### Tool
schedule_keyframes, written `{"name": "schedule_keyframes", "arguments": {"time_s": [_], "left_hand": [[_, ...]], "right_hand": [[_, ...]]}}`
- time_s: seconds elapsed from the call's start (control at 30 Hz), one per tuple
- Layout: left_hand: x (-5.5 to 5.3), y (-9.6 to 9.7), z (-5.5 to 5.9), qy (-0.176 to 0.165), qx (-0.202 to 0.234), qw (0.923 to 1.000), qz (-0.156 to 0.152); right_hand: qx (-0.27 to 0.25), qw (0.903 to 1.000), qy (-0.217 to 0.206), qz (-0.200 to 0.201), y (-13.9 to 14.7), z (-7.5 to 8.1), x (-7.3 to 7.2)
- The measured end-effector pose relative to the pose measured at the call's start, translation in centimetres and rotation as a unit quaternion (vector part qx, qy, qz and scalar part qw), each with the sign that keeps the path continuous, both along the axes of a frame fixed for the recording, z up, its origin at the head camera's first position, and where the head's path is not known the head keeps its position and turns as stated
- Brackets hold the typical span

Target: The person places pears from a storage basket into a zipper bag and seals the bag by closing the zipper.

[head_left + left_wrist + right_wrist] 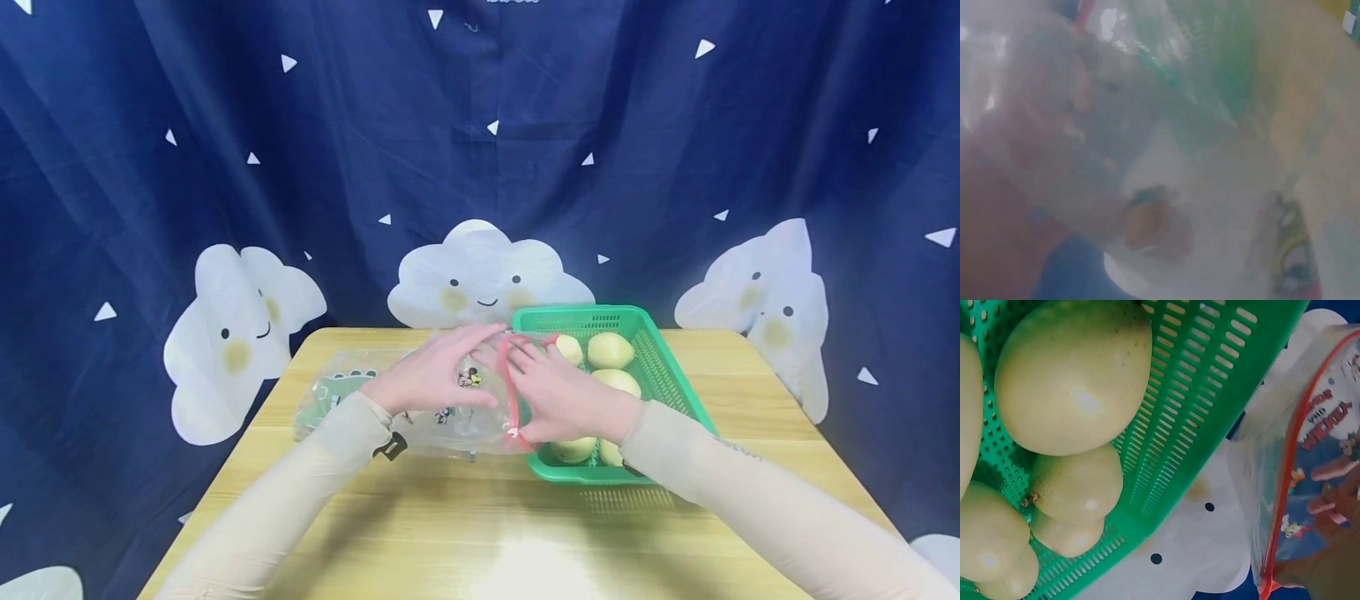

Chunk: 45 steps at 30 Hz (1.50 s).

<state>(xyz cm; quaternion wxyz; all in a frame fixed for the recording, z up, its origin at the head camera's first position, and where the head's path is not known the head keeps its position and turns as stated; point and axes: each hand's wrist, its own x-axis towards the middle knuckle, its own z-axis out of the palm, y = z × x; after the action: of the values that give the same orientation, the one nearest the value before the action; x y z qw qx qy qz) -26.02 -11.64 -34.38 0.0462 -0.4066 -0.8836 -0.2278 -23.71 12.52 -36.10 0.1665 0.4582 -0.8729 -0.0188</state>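
Both arms wear long, snug sleeves of thin beige cloth that end at the wrists, leaving the left hand (435, 375) and right hand (562, 396) bare. The left sleeve (300, 492) carries a small black tag near its cuff; the right sleeve (750, 508) shows faint pale lettering.

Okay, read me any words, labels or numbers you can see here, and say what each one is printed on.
"MICKEY": red letters, seen mirrored through the clear zip bag in the right wrist view; a probable reading.
Smaller red line above it on the bag: too blurred to read.
Dark tag on the left sleeve: too small to read.
White mark on the right sleeve: too small to read.
Green basket: no lettering visible.
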Motion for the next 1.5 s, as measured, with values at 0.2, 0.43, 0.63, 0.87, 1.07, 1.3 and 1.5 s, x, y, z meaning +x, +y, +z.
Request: {"name": "schedule_keyframes", "arguments": {"time_s": [0.2,0.43,0.63,0.87,1.07,1.3,1.5], "left_hand": [[-0.3,0.0,0.0,0.027,0.018,0.9994,0.008],[-0.5,0.1,-0.6,0.012,0.019,0.9998,-0.001],[-0.6,0.1,-1.0,0.005,0.022,0.9997,0.010],[-0.7,-0.2,-1.3,-0.001,0.044,0.9985,0.031],[-1.0,-0.4,-1.4,-0.008,0.068,0.9968,0.041],[-1.1,-0.8,-1.8,-0.026,0.078,0.9952,0.054],[-1.5,-0.6,-2.0,-0.029,0.077,0.9954,0.051]], "right_hand": [[-0.008,0.9993,0.029,0.020,0.0,0.0,0.1],[-0.020,0.9985,0.035,0.038,0.3,0.0,0.1],[-0.020,0.9976,0.022,0.063,0.9,0.1,0.4],[-0.071,0.9904,0.016,0.118,1.5,0.2,0.4],[-0.102,0.9848,0.053,0.130,2.6,0.2,0.5],[-0.120,0.9871,0.047,0.095,3.7,0.6,0.9],[-0.113,0.9921,0.020,0.050,5.0,1.1,1.3]]}}
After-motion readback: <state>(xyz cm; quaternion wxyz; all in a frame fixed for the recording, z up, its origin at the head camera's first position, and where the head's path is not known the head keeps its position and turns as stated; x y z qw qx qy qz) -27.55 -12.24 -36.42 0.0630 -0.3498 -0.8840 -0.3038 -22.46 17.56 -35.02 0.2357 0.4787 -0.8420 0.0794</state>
